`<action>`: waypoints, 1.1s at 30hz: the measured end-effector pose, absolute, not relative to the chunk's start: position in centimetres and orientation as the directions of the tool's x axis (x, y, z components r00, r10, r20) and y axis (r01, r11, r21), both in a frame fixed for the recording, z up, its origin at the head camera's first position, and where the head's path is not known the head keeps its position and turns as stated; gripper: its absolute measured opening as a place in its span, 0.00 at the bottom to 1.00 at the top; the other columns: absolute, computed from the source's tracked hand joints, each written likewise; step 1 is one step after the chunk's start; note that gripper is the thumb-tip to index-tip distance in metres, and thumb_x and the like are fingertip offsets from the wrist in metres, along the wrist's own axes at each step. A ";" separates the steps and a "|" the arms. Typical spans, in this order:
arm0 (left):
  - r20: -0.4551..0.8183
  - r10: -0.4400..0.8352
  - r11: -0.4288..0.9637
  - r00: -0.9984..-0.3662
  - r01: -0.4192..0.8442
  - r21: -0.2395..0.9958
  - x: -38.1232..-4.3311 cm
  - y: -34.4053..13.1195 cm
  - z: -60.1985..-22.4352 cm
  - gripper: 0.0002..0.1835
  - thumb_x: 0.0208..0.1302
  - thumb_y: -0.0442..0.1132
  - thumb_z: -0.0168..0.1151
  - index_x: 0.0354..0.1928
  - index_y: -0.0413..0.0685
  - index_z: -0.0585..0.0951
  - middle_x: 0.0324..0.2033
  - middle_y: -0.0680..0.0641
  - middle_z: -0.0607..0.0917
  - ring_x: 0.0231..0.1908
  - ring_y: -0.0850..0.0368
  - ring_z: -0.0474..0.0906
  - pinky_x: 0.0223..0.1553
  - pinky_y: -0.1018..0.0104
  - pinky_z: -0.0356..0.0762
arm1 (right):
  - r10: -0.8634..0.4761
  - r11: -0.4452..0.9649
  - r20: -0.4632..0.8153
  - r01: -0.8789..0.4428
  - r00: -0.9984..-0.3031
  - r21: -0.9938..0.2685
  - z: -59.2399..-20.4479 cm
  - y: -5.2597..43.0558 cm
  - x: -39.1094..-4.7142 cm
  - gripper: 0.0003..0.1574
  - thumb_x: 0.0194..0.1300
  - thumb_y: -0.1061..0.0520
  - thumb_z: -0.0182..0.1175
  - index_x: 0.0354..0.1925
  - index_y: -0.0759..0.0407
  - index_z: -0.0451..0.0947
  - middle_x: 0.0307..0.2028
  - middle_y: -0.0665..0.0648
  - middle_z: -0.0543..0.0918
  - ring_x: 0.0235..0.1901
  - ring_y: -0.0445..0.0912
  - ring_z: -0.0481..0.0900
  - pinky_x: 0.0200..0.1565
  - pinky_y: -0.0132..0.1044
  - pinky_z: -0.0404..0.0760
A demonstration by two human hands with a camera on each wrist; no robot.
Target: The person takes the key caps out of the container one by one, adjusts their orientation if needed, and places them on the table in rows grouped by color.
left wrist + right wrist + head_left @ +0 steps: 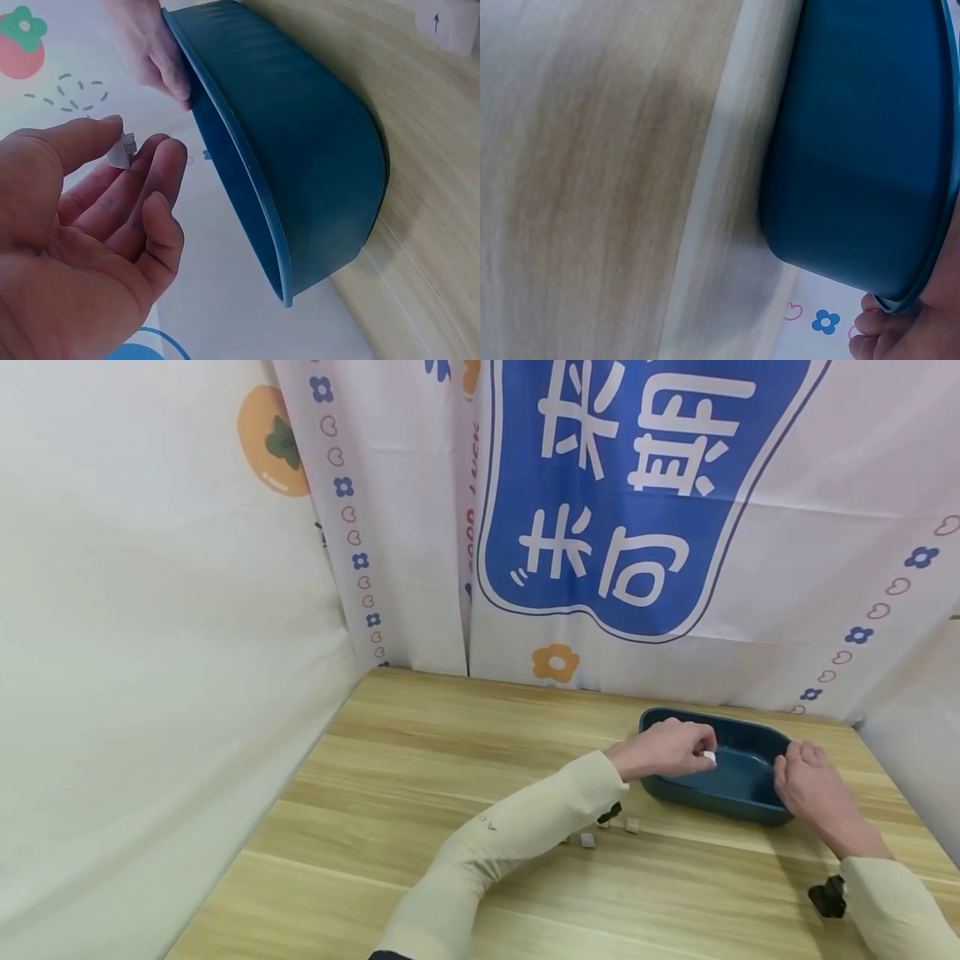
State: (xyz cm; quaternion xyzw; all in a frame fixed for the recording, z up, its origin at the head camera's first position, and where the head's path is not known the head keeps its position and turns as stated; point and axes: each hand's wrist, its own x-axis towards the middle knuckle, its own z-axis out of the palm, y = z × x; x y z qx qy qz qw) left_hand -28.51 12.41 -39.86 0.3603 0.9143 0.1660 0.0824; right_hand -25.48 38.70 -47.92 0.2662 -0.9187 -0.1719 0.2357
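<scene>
A dark teal oblong basin [712,800] stands at the back right of the table. My left hand [667,750] is over its left part, pinching a small white block [120,152] between thumb and fingers. Grey detail shows on one side of the block, but I cannot tell its exact kind. At the basin's right end, my right hand [813,785] grips the rim, its fingers curled over the edge in the right wrist view. Several small pale tiles [587,840] lie on the table in front of the basin, partly hidden by my left sleeve.
The wood-grain table [420,752] meets a hanging printed cloth [600,652] behind the basin. A plain white sheet [165,610] borders the left side. In the left wrist view, a white piece marked with an arrow [450,22] appears at the upper right.
</scene>
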 end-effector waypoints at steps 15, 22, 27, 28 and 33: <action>0.057 0.708 0.622 -0.704 0.660 0.423 -27.3 9.3 -40.7 0.11 0.70 0.52 0.57 0.49 0.59 0.77 0.38 0.64 0.83 0.32 0.76 0.74 0.34 0.84 0.69 | -0.528 0.835 0.352 -0.397 -0.773 0.380 -47.9 38.9 -25.5 0.12 0.57 0.72 0.50 0.39 0.84 0.69 0.36 0.81 0.71 0.40 0.72 0.69 0.53 0.64 0.70; 0.038 0.695 0.613 -0.718 0.619 0.492 -26.9 7.8 -40.9 0.11 0.70 0.51 0.58 0.49 0.58 0.76 0.41 0.62 0.84 0.34 0.76 0.76 0.36 0.83 0.70 | -0.556 0.812 0.340 -0.408 -0.759 0.418 -48.1 38.8 -25.7 0.13 0.57 0.72 0.49 0.39 0.83 0.70 0.36 0.80 0.71 0.40 0.71 0.69 0.53 0.64 0.70; 0.040 0.692 0.607 -0.721 0.611 0.508 -26.8 7.1 -41.0 0.11 0.70 0.51 0.58 0.49 0.58 0.76 0.40 0.61 0.84 0.34 0.76 0.76 0.35 0.83 0.71 | -0.588 0.787 0.370 -0.405 -0.719 0.465 -48.1 38.5 -25.6 0.11 0.57 0.74 0.47 0.37 0.82 0.71 0.35 0.80 0.71 0.39 0.71 0.70 0.50 0.64 0.72; 0.040 0.692 0.606 -0.721 0.611 0.509 -26.8 7.0 -41.0 0.11 0.70 0.51 0.58 0.49 0.58 0.76 0.40 0.62 0.83 0.34 0.76 0.76 0.35 0.83 0.71 | -0.594 0.785 0.384 -0.405 -0.707 0.469 -48.0 38.5 -25.6 0.10 0.57 0.74 0.46 0.36 0.82 0.71 0.34 0.80 0.72 0.38 0.71 0.71 0.50 0.63 0.73; 0.038 0.695 0.596 -0.718 0.605 0.528 -26.6 6.4 -41.0 0.10 0.70 0.50 0.58 0.49 0.58 0.76 0.39 0.62 0.83 0.34 0.77 0.75 0.35 0.83 0.71 | -0.601 0.780 0.410 -0.393 -0.686 0.487 -47.8 38.5 -25.5 0.09 0.58 0.75 0.44 0.34 0.80 0.71 0.32 0.78 0.72 0.36 0.69 0.71 0.48 0.62 0.74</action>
